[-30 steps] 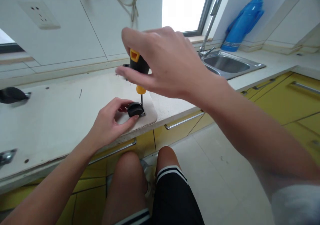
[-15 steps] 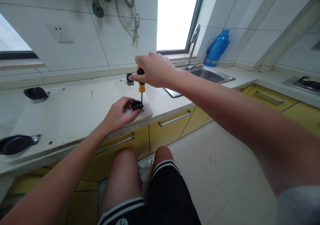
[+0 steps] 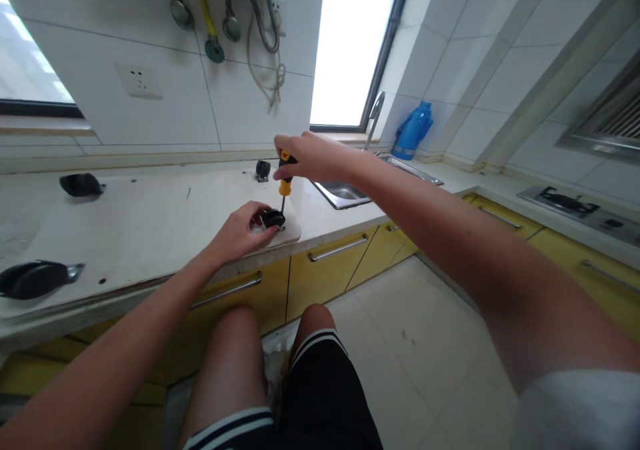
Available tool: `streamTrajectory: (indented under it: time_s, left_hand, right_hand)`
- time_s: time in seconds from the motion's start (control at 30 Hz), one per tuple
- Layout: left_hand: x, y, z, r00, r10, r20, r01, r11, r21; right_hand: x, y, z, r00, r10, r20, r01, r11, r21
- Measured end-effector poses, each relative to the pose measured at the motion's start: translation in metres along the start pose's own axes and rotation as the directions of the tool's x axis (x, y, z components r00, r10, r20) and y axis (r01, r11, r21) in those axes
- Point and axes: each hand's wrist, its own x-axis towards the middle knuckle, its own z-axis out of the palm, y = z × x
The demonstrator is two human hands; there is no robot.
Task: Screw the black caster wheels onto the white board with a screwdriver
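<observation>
My right hand (image 3: 309,157) is closed from above round a yellow-and-black screwdriver (image 3: 285,187), held nearly upright. The shaft's tip reaches down beside a black caster wheel (image 3: 274,219) with a metal mounting plate; the screw under the tip is too small to make out. With thumb and fingers my left hand (image 3: 246,229) grips this caster at the near right corner of a white board (image 3: 155,217). Another caster (image 3: 263,170) stands at the board's far right corner. Two more, a far left caster (image 3: 81,185) and a near left caster (image 3: 37,279), sit at the other end.
The board lies on a white countertop (image 3: 325,220) above yellow drawers (image 3: 333,260). Right of my hands are a steel sink (image 3: 345,193), a blue thermos flask (image 3: 413,130) and a gas stove (image 3: 575,205). A yellow hose (image 3: 206,10) hangs on the tiled wall.
The camera view has shifted, showing more of the stove on the right. Both hands keep their holds on the screwdriver and the caster, and the screwdriver leans slightly more.
</observation>
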Motion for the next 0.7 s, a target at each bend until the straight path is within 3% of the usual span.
streamTrajectory:
  time_s: [0.1, 0.23, 0.37, 0.5, 0.63, 0.7]
  left_hand:
    - [0.0001, -0.0002, 0.0001, 1.000, 0.001, 0.004, -0.001, 1.000, -0.011]
    - [-0.0002, 0.0006, 0.0002, 1.000, -0.008, 0.005, 0.008, 1.000, -0.022]
    - [-0.0005, 0.0030, 0.0002, 1.000, -0.010, 0.003, 0.010, 1.000, -0.027]
    - [-0.0003, 0.0042, -0.0003, 1.000, -0.007, -0.001, 0.007, 0.999, -0.036]
    - [-0.0003, 0.0023, 0.0002, 1.000, -0.001, -0.003, 0.001, 1.000, -0.031]
    - [-0.0004, 0.0010, 0.0008, 1.000, 0.004, -0.003, -0.004, 0.999, -0.032]
  right_hand:
    - [-0.0016, -0.0031, -0.0006, 0.990, 0.120, -0.077, -0.126, 0.989, -0.080]
    - [-0.0033, -0.0036, -0.0050, 0.997, -0.023, 0.078, 0.025, 0.999, -0.025]
    - [-0.0046, -0.0034, -0.0046, 0.996, 0.088, -0.024, -0.089, 0.995, -0.051]
    - [-0.0031, -0.0002, -0.0051, 0.995, 0.005, 0.097, -0.005, 1.000, -0.004]
    - [-0.0008, 0.0006, -0.0043, 0.995, 0.104, -0.004, -0.104, 0.993, -0.052]
    - [-0.0002, 0.0004, -0.0048, 0.995, 0.090, 0.038, -0.088, 0.995, -0.056]
